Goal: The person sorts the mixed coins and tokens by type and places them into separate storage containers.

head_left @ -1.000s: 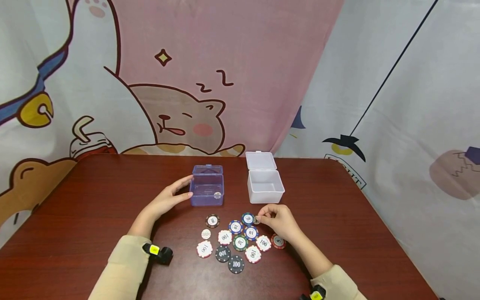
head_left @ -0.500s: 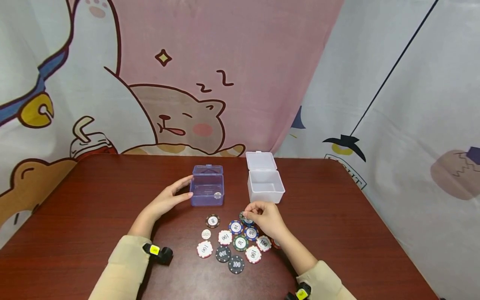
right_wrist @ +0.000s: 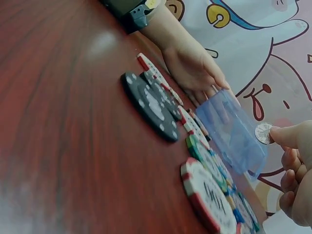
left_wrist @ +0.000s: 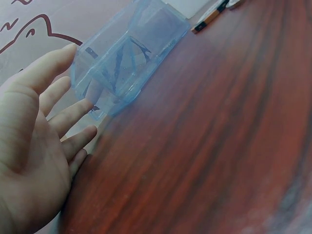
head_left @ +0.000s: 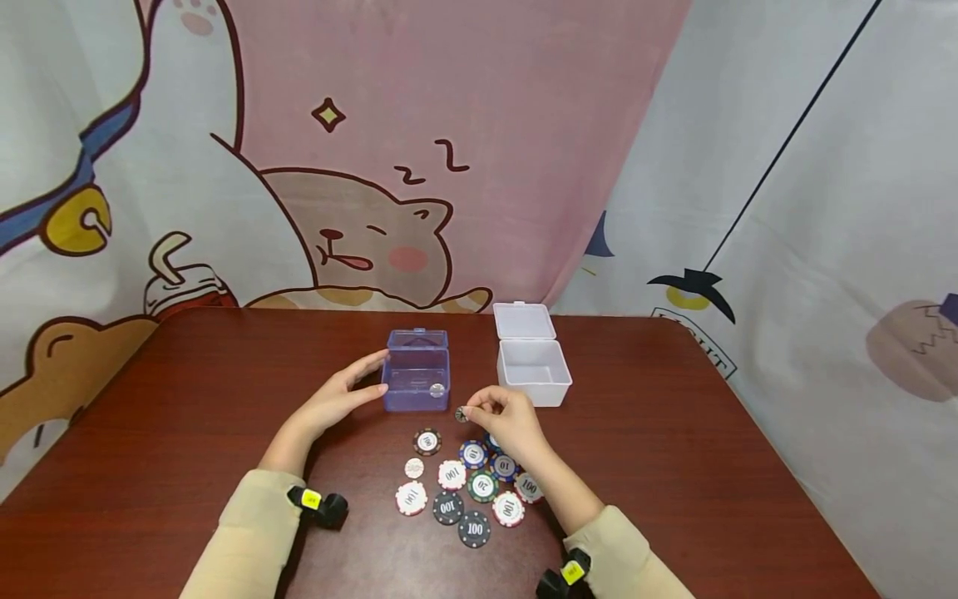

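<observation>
Bench (head_left: 696,433): brown. Blue box (head_left: 407,403), lid (head_left: 417,339) raised: could skid if nudged. Left hand (head_left: 334,401): straight fingers against box. Right hand (head_left: 511,421): pinching coin (head_left: 461,414). Chips (head_left: 482,486): loose cluster, could scatter if brushed. Coin: near box's front corner, could slip; edge grip.

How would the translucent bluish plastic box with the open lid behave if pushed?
Probably light: the translucent bluish plastic box looks thin-walled, with only a small silvery disc visible inside. It may slide readily, since the dark brown wood-grain table looks smooth. Tipping seems unlikely from a low push, as it sits low and level.
</observation>
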Motion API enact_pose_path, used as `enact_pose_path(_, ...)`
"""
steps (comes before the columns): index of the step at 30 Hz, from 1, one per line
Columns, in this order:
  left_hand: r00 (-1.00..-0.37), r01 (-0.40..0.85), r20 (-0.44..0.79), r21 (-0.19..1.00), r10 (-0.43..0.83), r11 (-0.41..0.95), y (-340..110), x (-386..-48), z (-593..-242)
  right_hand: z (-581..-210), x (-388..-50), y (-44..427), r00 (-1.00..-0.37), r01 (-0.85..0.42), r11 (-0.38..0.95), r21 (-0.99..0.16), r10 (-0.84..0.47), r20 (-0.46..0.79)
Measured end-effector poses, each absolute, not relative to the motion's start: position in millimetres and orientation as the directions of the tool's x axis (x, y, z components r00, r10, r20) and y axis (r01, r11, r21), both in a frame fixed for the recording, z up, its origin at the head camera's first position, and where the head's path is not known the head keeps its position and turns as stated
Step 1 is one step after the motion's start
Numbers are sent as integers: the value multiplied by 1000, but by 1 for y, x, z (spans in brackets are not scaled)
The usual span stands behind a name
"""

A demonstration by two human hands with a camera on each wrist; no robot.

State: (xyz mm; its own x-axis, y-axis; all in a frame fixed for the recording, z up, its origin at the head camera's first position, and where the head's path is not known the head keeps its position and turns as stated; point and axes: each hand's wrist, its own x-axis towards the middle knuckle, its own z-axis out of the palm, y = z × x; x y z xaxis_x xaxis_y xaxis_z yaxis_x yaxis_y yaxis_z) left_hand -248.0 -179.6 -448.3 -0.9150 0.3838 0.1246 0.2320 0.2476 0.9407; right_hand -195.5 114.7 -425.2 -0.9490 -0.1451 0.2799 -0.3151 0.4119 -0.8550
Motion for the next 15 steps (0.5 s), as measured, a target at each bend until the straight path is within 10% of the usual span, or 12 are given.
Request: enact_pose_path(15,-909,241,135,942,395,234,-179,-246,-446,-416,-209,88,-940,-340,312,-887,-124,317)
